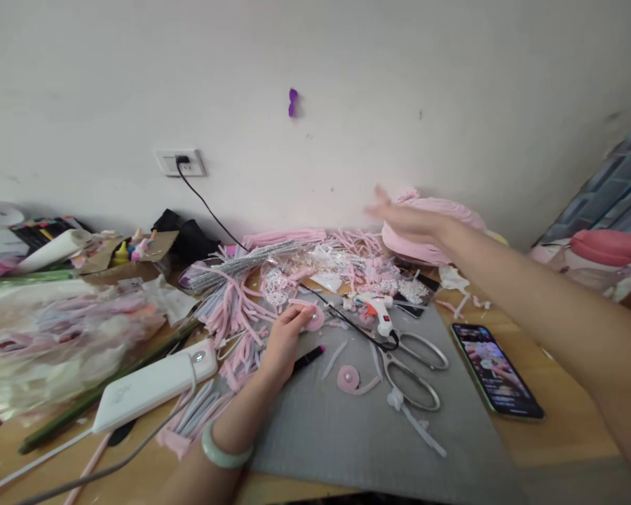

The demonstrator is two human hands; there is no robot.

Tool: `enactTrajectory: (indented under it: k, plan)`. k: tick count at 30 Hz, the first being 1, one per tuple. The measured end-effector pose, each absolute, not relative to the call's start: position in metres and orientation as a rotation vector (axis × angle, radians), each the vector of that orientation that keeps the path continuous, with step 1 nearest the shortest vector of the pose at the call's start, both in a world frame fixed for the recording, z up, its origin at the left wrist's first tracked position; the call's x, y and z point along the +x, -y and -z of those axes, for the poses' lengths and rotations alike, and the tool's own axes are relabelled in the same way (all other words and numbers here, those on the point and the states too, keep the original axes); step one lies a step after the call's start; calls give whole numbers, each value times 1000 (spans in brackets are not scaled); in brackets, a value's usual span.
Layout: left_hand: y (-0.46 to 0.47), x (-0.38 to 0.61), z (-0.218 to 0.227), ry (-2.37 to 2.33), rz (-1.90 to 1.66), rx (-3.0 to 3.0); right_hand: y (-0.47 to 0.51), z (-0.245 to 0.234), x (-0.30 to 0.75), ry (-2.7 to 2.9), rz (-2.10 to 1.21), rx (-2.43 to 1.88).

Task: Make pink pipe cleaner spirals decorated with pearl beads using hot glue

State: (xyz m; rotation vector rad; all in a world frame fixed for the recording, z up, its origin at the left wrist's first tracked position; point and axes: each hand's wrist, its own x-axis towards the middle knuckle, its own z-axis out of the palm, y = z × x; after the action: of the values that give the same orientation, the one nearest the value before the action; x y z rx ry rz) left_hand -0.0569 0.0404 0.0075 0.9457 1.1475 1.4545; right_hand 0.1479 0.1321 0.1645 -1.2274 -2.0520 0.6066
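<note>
My left hand (284, 344) rests on the grey mat (347, 435), its fingertips pinching a small round pink piece with a pearl (314, 319). A pale green bangle sits on that wrist. My right hand (399, 217) is stretched far out over the back of the table, fingers spread and blurred, next to a heap of pink fabric (431, 224); nothing is in it. A second pink pearl disc (348, 377) lies on the mat beside the scissors (415, 365). A white glue gun (379, 308) lies just beyond them.
A lit phone (497, 368) lies at the right on the wooden table. Pink and silver pipe cleaners (236, 301) pile up behind my left hand. A white power bank (150, 382) with cable lies at the left, near plastic-wrapped bundles (57, 330). A black marker (308, 358) lies by my left hand.
</note>
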Motion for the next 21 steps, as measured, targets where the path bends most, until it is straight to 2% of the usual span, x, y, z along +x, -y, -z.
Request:
enactTrajectory:
  k: [3, 6, 9, 12, 15, 21]
  plan:
    - [-38, -55, -10, -1151, -1451, 944, -129, -161, 145, 2187, -865, -1264]
    - [-36, -54, -11, -1147, -1471, 937, -125, -143, 148, 2039, -1176, -1354]
    - [-36, -52, -12, -1137, -1504, 912, -103, -103, 139, 1944, -1204, -1394]
    - [-36, -49, -11, -1118, -1541, 881, -69, -53, 117, 1917, -1367, -1393]
    - [-35, -46, -9, -1091, -1577, 856, -45, -17, 97, 1730, -1313, -1282]
    - [-32, -42, -5, -1040, -1627, 859, -39, -13, 86, 1443, -1436, -1133]
